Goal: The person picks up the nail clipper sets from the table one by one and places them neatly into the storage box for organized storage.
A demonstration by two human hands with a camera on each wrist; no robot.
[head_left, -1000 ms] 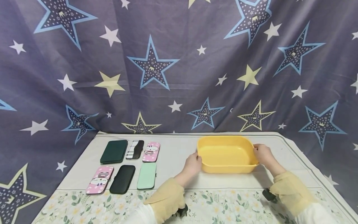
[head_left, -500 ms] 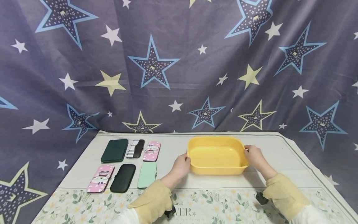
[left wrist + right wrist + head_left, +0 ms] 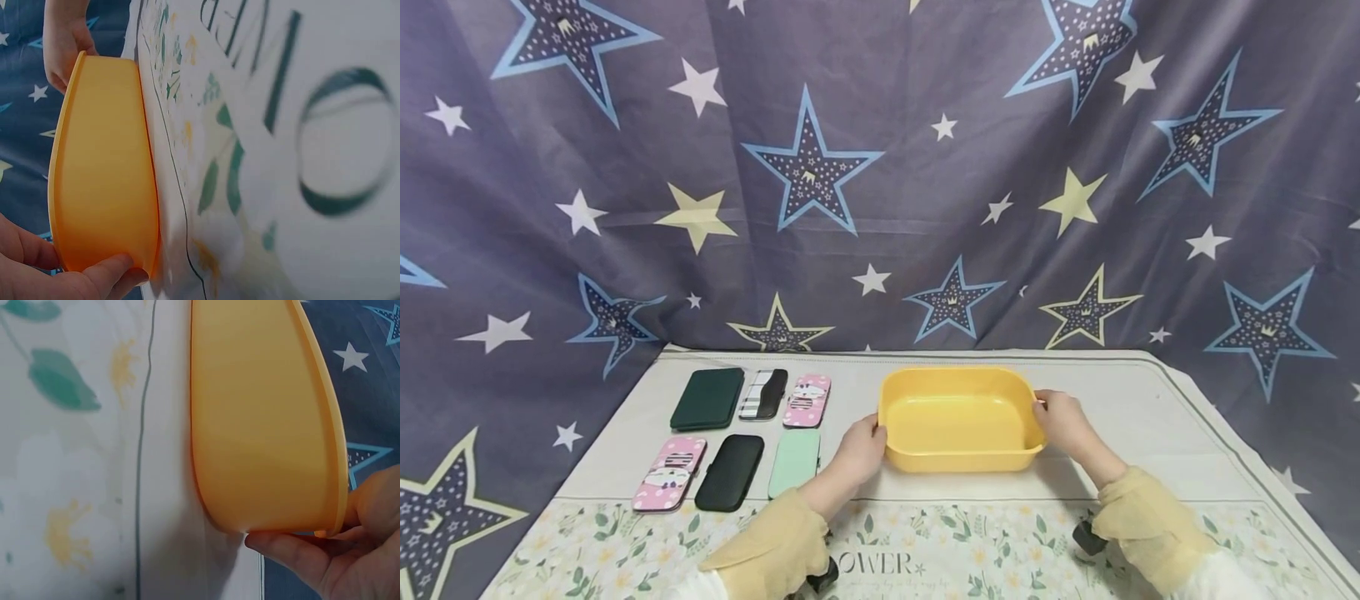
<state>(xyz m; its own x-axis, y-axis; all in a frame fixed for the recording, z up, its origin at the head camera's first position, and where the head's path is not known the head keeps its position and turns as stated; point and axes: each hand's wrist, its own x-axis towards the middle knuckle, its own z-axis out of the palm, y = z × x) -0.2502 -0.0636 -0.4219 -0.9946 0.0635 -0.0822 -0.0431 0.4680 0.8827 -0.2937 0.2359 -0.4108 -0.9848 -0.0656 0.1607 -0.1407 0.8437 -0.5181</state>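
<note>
A yellow plastic basin (image 3: 962, 461), with nothing in it, stands on the right half of the table in the head view. My left hand (image 3: 861, 448) grips its left end, thumb and fingers at the rim. At the opposite end my right hand (image 3: 1064, 423) holds the rim. In the left wrist view the thumb lies along the outside of the basin (image 3: 103, 169), whose underside is close to the cloth. The right wrist view has the thumb under the end wall of the basin (image 3: 269, 425), fingers behind the rim.
Several flat cases lie in two rows on the left: dark green (image 3: 707, 399), plaid and black (image 3: 763, 394), pink (image 3: 807, 401), another pink (image 3: 670, 473), black (image 3: 730, 472) and mint (image 3: 795, 463). A star-patterned curtain (image 3: 880, 208) hangs behind the table.
Both hands have moved the yellow basin left, toward the cases, and slightly nearer to me. Their grip on its ends is unchanged; the cases stay in place.
</note>
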